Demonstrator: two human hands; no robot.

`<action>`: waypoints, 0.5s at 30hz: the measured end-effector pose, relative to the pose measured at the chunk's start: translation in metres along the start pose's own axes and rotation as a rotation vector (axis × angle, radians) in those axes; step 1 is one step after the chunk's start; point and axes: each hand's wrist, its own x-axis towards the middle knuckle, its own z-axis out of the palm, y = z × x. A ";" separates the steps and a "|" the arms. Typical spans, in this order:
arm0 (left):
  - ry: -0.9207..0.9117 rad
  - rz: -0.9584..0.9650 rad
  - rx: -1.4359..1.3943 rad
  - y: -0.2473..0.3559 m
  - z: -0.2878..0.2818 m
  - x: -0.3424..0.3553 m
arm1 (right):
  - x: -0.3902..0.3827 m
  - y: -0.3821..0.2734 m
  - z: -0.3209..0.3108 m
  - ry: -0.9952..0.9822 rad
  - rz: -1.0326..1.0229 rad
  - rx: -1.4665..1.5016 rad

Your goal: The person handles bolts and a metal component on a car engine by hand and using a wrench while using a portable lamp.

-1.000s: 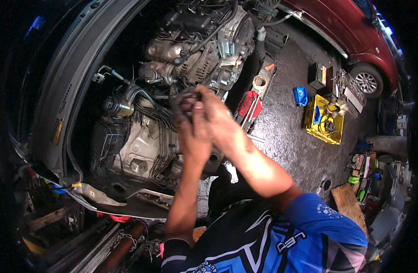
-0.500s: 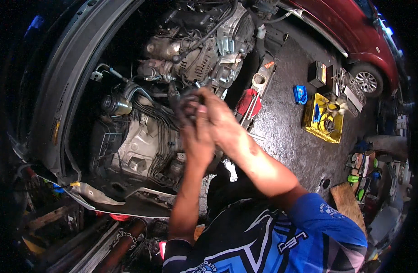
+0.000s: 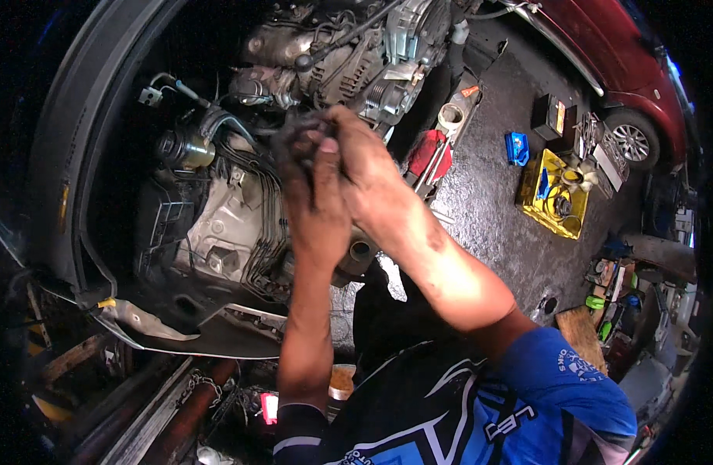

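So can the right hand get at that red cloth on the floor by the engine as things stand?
Probably not right away. The right hand is pressed against the left hand around a small dark part over the engine. The red cloth lies beyond it on the floor, nothing in between, but the hand is occupied.

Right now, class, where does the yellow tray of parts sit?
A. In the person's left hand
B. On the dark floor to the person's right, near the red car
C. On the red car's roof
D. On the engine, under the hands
B: the yellow tray rests on the floor, beside the red car.
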 end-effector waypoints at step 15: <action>0.021 0.171 0.069 0.011 0.023 -0.011 | -0.009 0.027 -0.020 -0.111 0.516 0.386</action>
